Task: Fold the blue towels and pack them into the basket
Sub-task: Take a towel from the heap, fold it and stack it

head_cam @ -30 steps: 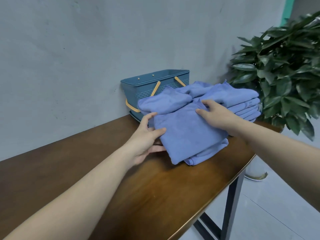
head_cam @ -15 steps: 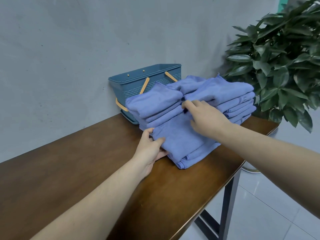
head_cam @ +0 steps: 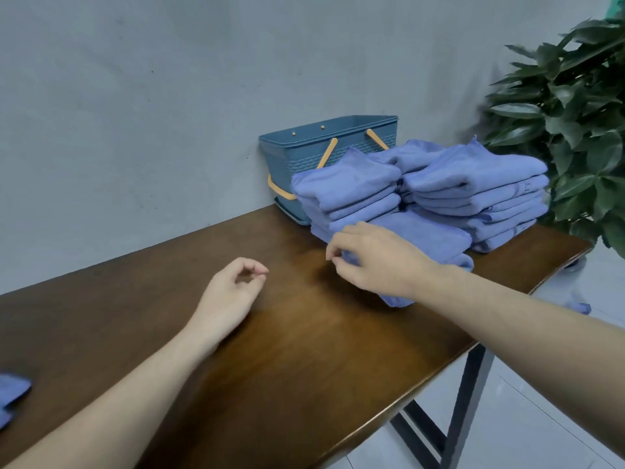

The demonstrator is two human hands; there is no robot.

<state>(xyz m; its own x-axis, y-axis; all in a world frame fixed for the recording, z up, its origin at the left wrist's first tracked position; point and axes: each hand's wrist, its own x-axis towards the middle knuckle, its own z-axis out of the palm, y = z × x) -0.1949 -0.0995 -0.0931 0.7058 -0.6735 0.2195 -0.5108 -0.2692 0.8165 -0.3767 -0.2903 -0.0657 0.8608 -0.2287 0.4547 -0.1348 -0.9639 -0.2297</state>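
Note:
A teal basket [head_cam: 304, 154] with orange handles stands against the wall at the back of the wooden table [head_cam: 287, 350]. In front of it are two stacks of folded blue towels, a left stack [head_cam: 351, 184] and a taller right stack [head_cam: 473, 184]. A single folded towel [head_cam: 426, 231] lies nearest me against those stacks. My right hand [head_cam: 375, 262] lies over its near left corner and pinches the edge between thumb and fingers. My left hand [head_cam: 230, 292] hovers over bare wood to the left, fingers loosely curled, holding nothing.
Another blue cloth [head_cam: 10, 390] pokes in at the table's far left edge. A leafy potted plant [head_cam: 575, 113] crowds the right end of the table. A small blue piece [head_cam: 580, 308] lies on the tiled floor beyond the table's right edge.
My left hand has let go of the folded towel and drawn back to the left. My right hand has slid from the towel's far side to its near left corner.

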